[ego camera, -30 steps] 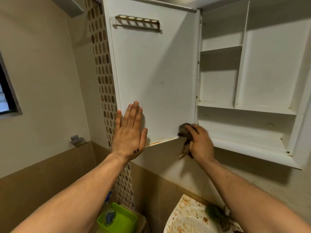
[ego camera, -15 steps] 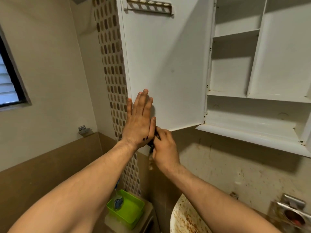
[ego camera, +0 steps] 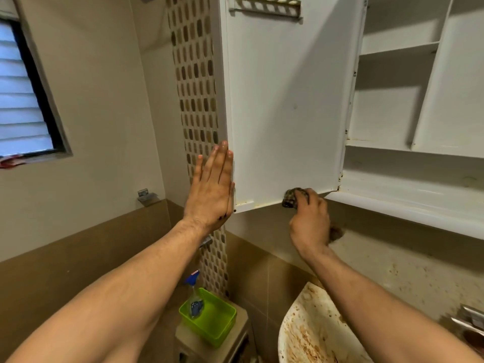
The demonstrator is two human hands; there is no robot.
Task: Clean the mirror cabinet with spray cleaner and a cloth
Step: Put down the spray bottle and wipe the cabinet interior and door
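Observation:
The white cabinet door stands swung open, its inner face toward me. My left hand lies flat with straight fingers against the door's left edge near the bottom corner. My right hand grips a dark crumpled cloth and presses it to the door's lower edge, close to the hinge side. The open cabinet with white shelves fills the right. A spray bottle with a blue trigger stands in a green tub below.
A stained white sink sits at the bottom, right of centre, with a metal tap at the far right. A mosaic tile strip runs down the wall behind the door. A louvred window is at left.
The right hand with the cloth slid left along the door's bottom edge to the left hand, then back right toward the hinge. The left hand shifted to the door's left edge.

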